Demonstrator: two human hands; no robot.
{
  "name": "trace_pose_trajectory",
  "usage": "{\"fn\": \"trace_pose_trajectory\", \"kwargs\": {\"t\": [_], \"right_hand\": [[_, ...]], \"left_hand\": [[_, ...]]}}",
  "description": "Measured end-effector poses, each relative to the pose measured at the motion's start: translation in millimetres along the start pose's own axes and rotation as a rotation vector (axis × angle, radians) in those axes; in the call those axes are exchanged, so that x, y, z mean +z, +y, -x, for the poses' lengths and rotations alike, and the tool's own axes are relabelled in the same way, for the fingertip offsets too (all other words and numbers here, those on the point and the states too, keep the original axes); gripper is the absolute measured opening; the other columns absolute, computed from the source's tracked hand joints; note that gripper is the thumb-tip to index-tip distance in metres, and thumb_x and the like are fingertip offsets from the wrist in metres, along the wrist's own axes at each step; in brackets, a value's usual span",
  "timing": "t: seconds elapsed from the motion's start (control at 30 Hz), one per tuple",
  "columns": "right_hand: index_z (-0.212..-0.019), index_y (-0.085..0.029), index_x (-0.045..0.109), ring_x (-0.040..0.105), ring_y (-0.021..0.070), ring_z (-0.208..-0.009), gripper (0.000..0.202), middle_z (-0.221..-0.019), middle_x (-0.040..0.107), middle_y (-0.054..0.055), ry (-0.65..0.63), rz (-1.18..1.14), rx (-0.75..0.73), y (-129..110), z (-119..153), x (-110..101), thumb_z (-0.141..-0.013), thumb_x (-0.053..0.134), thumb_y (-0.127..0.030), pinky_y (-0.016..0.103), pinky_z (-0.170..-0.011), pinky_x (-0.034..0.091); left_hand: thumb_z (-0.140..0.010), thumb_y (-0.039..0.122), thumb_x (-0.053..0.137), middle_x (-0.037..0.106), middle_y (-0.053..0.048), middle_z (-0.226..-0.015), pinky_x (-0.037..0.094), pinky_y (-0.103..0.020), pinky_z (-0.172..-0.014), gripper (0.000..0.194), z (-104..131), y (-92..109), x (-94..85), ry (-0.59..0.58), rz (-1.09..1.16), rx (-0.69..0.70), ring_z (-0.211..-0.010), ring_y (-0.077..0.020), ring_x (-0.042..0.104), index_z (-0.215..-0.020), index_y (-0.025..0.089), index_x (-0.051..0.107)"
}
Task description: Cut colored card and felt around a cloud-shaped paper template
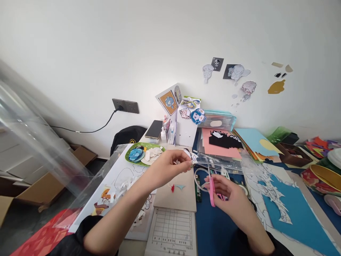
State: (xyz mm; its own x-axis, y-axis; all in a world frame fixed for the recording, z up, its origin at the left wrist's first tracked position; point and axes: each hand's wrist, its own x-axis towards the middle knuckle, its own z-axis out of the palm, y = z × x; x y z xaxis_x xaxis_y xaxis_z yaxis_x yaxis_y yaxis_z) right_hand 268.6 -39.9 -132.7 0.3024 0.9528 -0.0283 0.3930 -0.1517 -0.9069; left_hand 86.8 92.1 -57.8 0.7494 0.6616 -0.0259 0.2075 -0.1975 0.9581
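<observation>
From where I stand, this looks like a papercraft corner set up against a plain white wall [80, 53]. Coloured paper sheets [255, 140] are stacked on the desk, a green tray [128, 156] holds cut-out pieces, and character cut-outs [238, 72] are stuck to the wall. Open cardboard boxes [45, 185] sit on the dark floor. Home or studio, I can't tell.

Your pink-handled scissors [212, 193], blades directed upward at the clear plastic film [222, 161], your film transparent, wrinkled, extending rightward from beside your left hand [174, 166]
</observation>
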Motion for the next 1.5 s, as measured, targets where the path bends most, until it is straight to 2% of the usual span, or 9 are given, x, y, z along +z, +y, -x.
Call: {"fn": "trace_pose_trajectory", "kwargs": {"t": [0.17,0.27,0.43,0.67,0.8,0.93,1.2,1.33,1.5], "right_hand": [[-0.089,-0.024,0.055,0.052,0.0135,-0.056,0.027,-0.068,0.051,-0.004,-0.136,-0.402,-0.066,-17,11,12,-0.069,0.072,-0.029,0.027,-0.054,0.046],[-0.079,-0.022,0.056,0.041,0.0096,-0.049,0.032,-0.061,0.045,-0.007,-0.180,-0.506,-0.048,-20,14,16,-0.062,0.082,-0.030,0.022,-0.045,0.037],[-0.077,-0.021,0.056,0.040,0.0076,-0.044,0.034,-0.059,0.045,-0.008,-0.200,-0.599,-0.047,-18,15,18,-0.062,0.082,-0.037,0.021,-0.041,0.036],[-0.081,-0.022,0.059,0.050,0.0078,-0.044,0.016,-0.064,0.052,-0.006,-0.051,-0.601,-0.044,-11,7,21,-0.076,0.072,-0.029,0.022,-0.047,0.045],[-0.082,-0.022,0.059,0.053,0.0089,-0.045,0.019,-0.074,0.059,-0.003,0.043,-0.602,-0.047,-14,6,23,-0.075,0.073,-0.033,0.024,-0.048,0.046],[-0.084,-0.023,0.060,0.054,0.0100,-0.047,0.022,-0.074,0.060,-0.003,0.137,-0.590,-0.059,-25,4,23,-0.073,0.075,-0.034,0.025,-0.050,0.048],[-0.080,-0.023,0.059,0.050,0.0091,-0.046,0.023,-0.057,0.052,-0.007,0.215,-0.554,-0.123,-57,-11,25,-0.071,0.076,-0.034,0.020,-0.046,0.044],[-0.078,-0.023,0.058,0.048,0.0078,-0.044,0.023,-0.058,0.052,-0.007,0.227,-0.492,-0.160,-74,-20,13,-0.071,0.077,-0.034,0.018,-0.041,0.039],[-0.078,-0.022,0.061,0.048,0.0089,-0.045,0.022,-0.059,0.055,-0.006,0.154,-0.392,-0.198,-94,-28,-4,-0.068,0.077,-0.032,0.020,-0.043,0.043]], "left_hand": [[-0.082,0.033,0.058,0.062,0.000,-0.071,0.044,-0.024,-0.063,0.017,6,5,6.4,0.007,0.042,0.019,-0.067,-0.0139,0.057,-0.075,0.018,0.061],[-0.083,0.035,0.057,0.061,0.000,-0.070,0.044,-0.024,-0.062,0.019,10,9,10.0,0.013,0.052,0.032,-0.066,-0.0140,0.056,-0.074,0.019,0.061],[-0.082,0.038,0.058,0.061,0.000,-0.073,0.042,-0.024,-0.059,0.022,12,10,13.9,0.061,0.014,0.055,-0.065,-0.0141,0.052,-0.076,0.018,0.063],[-0.079,0.033,0.065,0.063,0.000,-0.074,0.045,-0.025,-0.063,0.014,7,4,18.1,0.070,0.207,0.028,-0.070,-0.0140,0.057,-0.080,0.018,0.063],[-0.073,0.027,0.070,0.069,-0.003,-0.079,0.049,-0.028,-0.073,0.015,4,1,21.9,0.067,0.322,0.016,-0.078,-0.0168,0.065,-0.078,0.017,0.060],[-0.069,0.023,0.074,0.069,-0.002,-0.078,0.049,-0.028,-0.070,0.024,2,0,24.1,0.084,0.393,0.029,-0.073,-0.0150,0.065,-0.086,0.018,0.056],[-0.071,0.023,0.074,0.064,0.000,-0.078,0.048,-0.024,-0.071,0.023,5,4,23.2,0.148,0.414,0.091,-0.073,-0.0121,0.062,-0.087,0.016,0.058],[-0.073,0.029,0.072,0.066,-0.002,-0.082,0.048,-0.026,-0.073,0.022,8,8,12.5,0.143,0.389,0.114,-0.077,-0.0146,0.062,-0.087,0.016,0.061],[-0.083,0.035,0.062,0.063,-0.002,-0.074,0.043,-0.024,-0.066,0.020,17,16,-1.7,0.187,0.307,0.170,-0.070,-0.0127,0.056,-0.078,0.015,0.065]]}}
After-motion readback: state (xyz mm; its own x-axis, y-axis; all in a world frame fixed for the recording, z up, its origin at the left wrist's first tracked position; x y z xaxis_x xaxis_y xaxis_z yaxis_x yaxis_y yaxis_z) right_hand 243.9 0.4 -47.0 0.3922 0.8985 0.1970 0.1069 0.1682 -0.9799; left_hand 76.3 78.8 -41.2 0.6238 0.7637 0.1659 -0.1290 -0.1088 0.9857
